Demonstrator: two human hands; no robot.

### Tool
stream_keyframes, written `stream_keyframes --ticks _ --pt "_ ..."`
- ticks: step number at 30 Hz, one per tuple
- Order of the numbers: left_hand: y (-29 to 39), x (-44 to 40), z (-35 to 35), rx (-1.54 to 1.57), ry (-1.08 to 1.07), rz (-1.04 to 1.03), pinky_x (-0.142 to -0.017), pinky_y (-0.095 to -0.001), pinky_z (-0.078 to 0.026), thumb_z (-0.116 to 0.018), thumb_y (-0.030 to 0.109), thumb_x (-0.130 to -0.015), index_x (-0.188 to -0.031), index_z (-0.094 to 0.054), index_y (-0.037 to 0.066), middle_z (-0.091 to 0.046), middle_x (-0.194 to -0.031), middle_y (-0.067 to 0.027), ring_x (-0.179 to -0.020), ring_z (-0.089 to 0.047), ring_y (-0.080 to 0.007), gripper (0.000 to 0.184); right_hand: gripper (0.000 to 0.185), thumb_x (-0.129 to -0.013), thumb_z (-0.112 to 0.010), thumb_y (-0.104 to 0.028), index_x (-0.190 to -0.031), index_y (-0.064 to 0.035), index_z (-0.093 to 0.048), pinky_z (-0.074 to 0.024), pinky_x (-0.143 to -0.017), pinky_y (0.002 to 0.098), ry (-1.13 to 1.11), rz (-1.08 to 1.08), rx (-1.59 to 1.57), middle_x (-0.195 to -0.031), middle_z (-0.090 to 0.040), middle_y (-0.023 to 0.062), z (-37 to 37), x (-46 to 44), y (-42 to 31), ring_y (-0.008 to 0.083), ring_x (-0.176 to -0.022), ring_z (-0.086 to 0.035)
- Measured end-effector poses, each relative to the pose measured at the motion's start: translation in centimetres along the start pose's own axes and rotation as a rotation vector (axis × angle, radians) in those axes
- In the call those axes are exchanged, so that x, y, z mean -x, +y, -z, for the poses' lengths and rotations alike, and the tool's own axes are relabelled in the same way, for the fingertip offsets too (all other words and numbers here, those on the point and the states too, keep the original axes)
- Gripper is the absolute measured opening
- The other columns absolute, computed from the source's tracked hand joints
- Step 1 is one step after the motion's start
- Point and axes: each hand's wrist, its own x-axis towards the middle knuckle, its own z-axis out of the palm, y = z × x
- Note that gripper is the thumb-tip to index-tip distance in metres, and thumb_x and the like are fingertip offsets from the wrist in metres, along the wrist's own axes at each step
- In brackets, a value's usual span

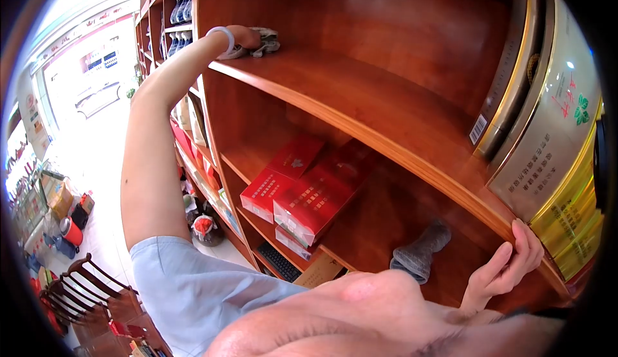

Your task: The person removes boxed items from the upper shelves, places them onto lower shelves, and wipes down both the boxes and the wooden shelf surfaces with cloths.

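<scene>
My left hand (242, 37), with a pale bracelet (225, 35) at the wrist, reaches to the far left end of the upper shelf (360, 87). It is closed on a crumpled grey-white cloth (266, 43), pressed against the board near the side panel. My right hand (505, 267) is at the front edge of the same shelf on the right, fingertips at the wood. Its fingers are loosely bent and apart, with nothing in them. Just beside it stand a silver-grey gift box (537, 138) and a yellow-gold box (573, 225).
Red boxes (322, 196) lie on the lower shelf, near a grey crumpled item (421, 252) whose kind I cannot tell. A black keyboard (278, 262) sits lower down. At left are a wooden chair (90, 292) and a red cup-like container (71, 231).
</scene>
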Motion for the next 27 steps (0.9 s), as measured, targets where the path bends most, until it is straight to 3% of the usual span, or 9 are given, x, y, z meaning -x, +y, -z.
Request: stream_keyframes --ticks 2,3,6,7,10,13,16,20,27 --pt "0.1 -1.4 -0.5 0.3 -0.086 -0.02 -0.086 -0.0243 -0.039 -0.045 0.0 -0.082 -0.135 -0.041 0.013 -0.05 -0.124 0.0064 -0.11 -0.046 -0.0084 0.055 0.03 -0.091 -0.043 -0.023 -0.098 0.0015 -0.058 -0.0332 -0.088 0.0398 0.009 -0.013 0.019 -0.096 -0.06 0.0131 -0.2 0.0 0.0 0.0262 -0.089 -0.053" --pt "7.0 4.2 0.1 0.167 -0.034 0.133 -0.096 -0.0361 -0.034 -0.044 0.02 -0.085 -0.126 -0.05 0.011 -0.049 -0.13 -0.0072 -0.113 -0.044 -0.0206 0.042 0.029 -0.091 -0.044 -0.025 -0.098 0.0004 -0.057 -0.0328 -0.088 0.039 0.014 -0.007 0.025 -0.095 -0.06 0.0123 -0.4 0.0 0.0 0.0255 -0.088 -0.053" --pt "8.7 1.4 0.0 -0.134 -0.073 0.046 -0.084 -0.0278 -0.038 -0.044 0.006 -0.081 -0.114 -0.053 0.012 -0.054 -0.111 0.0032 -0.097 -0.046 -0.0108 0.034 0.029 -0.09 -0.045 -0.028 -0.097 -0.0016 -0.055 -0.0321 -0.088 0.0377 0.022 -0.002 0.073 -0.094 -0.059 0.0108 -0.7 0.4 0.3 0.0242 -0.088 -0.052" --pt "7.2 -0.6 -0.3 -0.051 -0.105 -0.072 -0.085 -0.0306 -0.039 -0.045 0.018 -0.084 -0.104 -0.054 0.011 -0.053 -0.105 0.0001 -0.093 -0.043 -0.0122 0.023 0.029 -0.09 -0.046 -0.03 -0.097 -0.0024 -0.054 -0.0319 -0.088 0.0371 0.019 0.01 0.105 -0.093 -0.058 0.01 -0.8 0.5 0.4 0.0237 -0.089 -0.051" --pt "6.9 -4.7 -0.2 -0.104 -0.171 0.06 -0.092 -0.0331 -0.037 -0.047 0.032 -0.084 -0.112 -0.054 0.012 -0.054 -0.116 -0.0029 -0.104 -0.047 -0.016 0.035 0.029 -0.09 -0.045 -0.031 -0.096 -0.0039 -0.053 -0.032 -0.088 0.0375 0.017 -0.016 0.124 -0.093 -0.057 0.0094 -1.0 0.7 0.5 0.0239 -0.091 -0.049" --pt "0.1 -13.8 -2.1 -0.294 -0.029 -0.046 -0.099 -0.0346 -0.034 -0.046 0.043 -0.083 -0.124 -0.05 0.015 -0.049 -0.13 -0.0062 -0.119 -0.045 -0.0223 0.049 0.029 -0.091 -0.044 -0.032 -0.098 -0.0051 -0.051 -0.0328 -0.088 0.0381 -0.029 -0.037 0.146 -0.096 -0.055 0.0099 -0.8 0.9 0.4 0.0244 -0.094 -0.048" --pt "6.1 -8.7 -0.8 -0.335 -0.042 -0.108 -0.104 -0.0363 -0.029 -0.042 0.05 -0.083 -0.134 -0.042 0.017 -0.039 -0.14 -0.0095 -0.129 -0.036 -0.0276 0.061 0.029 -0.091 -0.042 -0.032 -0.101 -0.0059 -0.05 -0.0337 -0.088 0.039 -0.074 -0.058 0.125 -0.1 -0.053 0.0108 -0.3 1.0 0.4 0.025 -0.096 -0.048" --pt "4.1 -12.1 -1.2 -0.335 -0.12 0.064 -0.104 -0.0354 -0.028 -0.042 0.057 -0.082 -0.135 -0.04 0.015 -0.04 -0.139 -0.0128 -0.128 -0.036 -0.0281 0.068 0.032 -0.092 -0.038 -0.032 -0.106 -0.0058 -0.049 -0.0362 -0.09 0.0398 -0.168 -0.085 0.082 -0.103 -0.052 0.0099 0.8 1.0 0.4 0.0249 -0.1 -0.047" --pt "3.9 -10.2 -1.1 -0.303 -0.069 -0.057 -0.105 -0.035 -0.027 -0.043 0.063 -0.079 -0.135 -0.041 0.013 -0.038 -0.14 -0.0143 -0.13 -0.033 -0.029 0.075 0.03 -0.093 -0.042 -0.032 -0.103 -0.0055 -0.051 -0.0356 -0.089 0.0389 -0.082 -0.088 0.104 -0.1 -0.053 0.0099 -0.1 1.1 0.4 0.0244 -0.097 -0.047"
